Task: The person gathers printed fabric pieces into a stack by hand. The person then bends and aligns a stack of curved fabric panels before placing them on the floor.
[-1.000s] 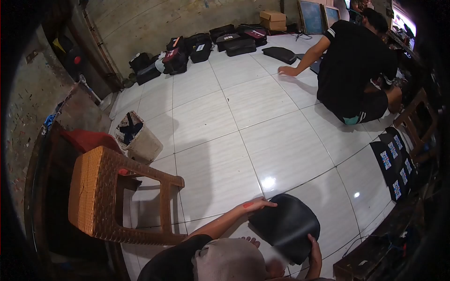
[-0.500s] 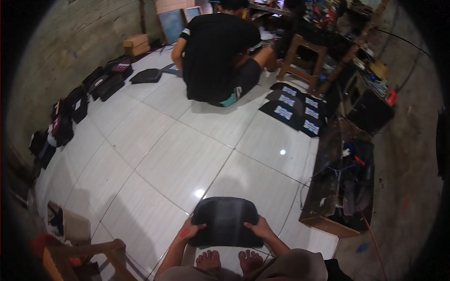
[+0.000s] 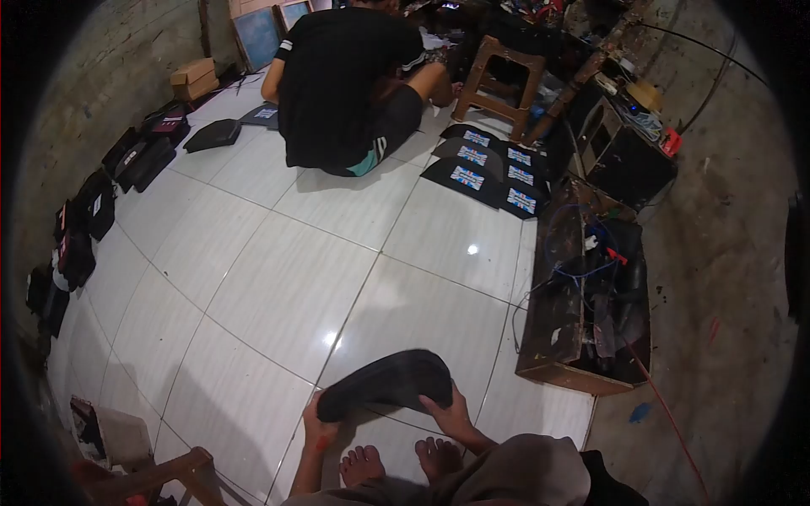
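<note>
A black rounded panel point(image 3: 384, 384) is held above the white tiled floor, in front of my bare feet. It appears bent or tilted, with its broad face foreshortened. My left hand point(image 3: 321, 420) grips its left end, the fingers partly hidden at the panel's edge. At the right end my right hand point(image 3: 449, 411) holds the panel, thumb on the near side. Beyond it, black panels with colourful printed patches point(image 3: 468, 177) lie on the floor.
A co-worker in black point(image 3: 342, 84) crouches ahead. Black bags point(image 3: 93, 207) line the left wall. An open wooden box point(image 3: 548, 337) with tools stands right, a stool point(image 3: 498, 84) behind. A bin point(image 3: 118, 434) and another stool point(image 3: 160, 476) are at lower left.
The view has swung to the right. The panel, earlier showing its broad face, now looks narrower and curved between my hands. The co-worker's outstretched arm has drawn in.
</note>
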{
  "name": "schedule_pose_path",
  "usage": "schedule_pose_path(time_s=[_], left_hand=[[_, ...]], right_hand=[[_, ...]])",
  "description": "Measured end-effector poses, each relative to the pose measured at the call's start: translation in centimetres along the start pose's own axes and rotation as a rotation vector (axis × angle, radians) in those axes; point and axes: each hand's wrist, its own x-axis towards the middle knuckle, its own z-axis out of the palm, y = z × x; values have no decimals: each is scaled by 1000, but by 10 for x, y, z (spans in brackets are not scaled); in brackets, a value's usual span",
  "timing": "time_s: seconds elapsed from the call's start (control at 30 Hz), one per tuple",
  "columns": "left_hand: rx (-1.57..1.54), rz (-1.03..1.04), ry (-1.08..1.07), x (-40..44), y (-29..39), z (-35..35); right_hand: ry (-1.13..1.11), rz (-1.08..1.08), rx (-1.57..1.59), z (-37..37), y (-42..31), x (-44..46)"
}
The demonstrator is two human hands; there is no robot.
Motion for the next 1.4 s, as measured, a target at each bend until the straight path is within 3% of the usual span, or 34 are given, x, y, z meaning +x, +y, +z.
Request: schedule_pose_path(time_s=[0.13, 0.23, 0.37, 0.43, 0.5, 0.57, 0.77, 0.83, 0.93, 1.03, 1.1, 1.23, 1.3, 1.4], left_hand=[[-55, 57, 31, 6, 7, 9], [-189, 65, 72, 1, 26, 13], [-121, 117, 225, 7, 16, 13], [136, -52, 33, 14, 8, -2], [-116, -12, -11, 17, -23, -5], [-108, 10, -22, 25, -3, 0], [-137, 22, 86, 23, -3, 6], [-99, 48, 87, 22, -2, 8], [149, -13, -44, 33, -4, -2], [24, 87, -3, 35, -3, 4], [-3, 29, -16, 29, -1, 0], [-22, -7, 8, 24, -15, -3], [-39, 63, 14, 36, -2, -6], [168, -121, -13, 49, 51, -13]], right_hand=[[-22, -137, -83, 5, -16, -2], [-56, -22, -105, -1, -39, -11], [-91, -152, 43, -3, -12, -4], [-121, -142, -213, -15, 26, 8], [-42, -116, -209, -8, 18, 14], [-29, -70, -74, 4, -12, 26], [-59, -319, -112, -1, -22, 36], [-99, -387, -262, -3, -25, 34], [-214, -284, -258, -14, 24, 53], [-80, -192, -272, -6, -11, 53], [-87, -146, -309, -5, -21, 42], [-158, -264, -559, -13, 0, 38], [-169, -121, -439, -13, -11, 46], [-311, 3, -610, -13, -88, 55]])
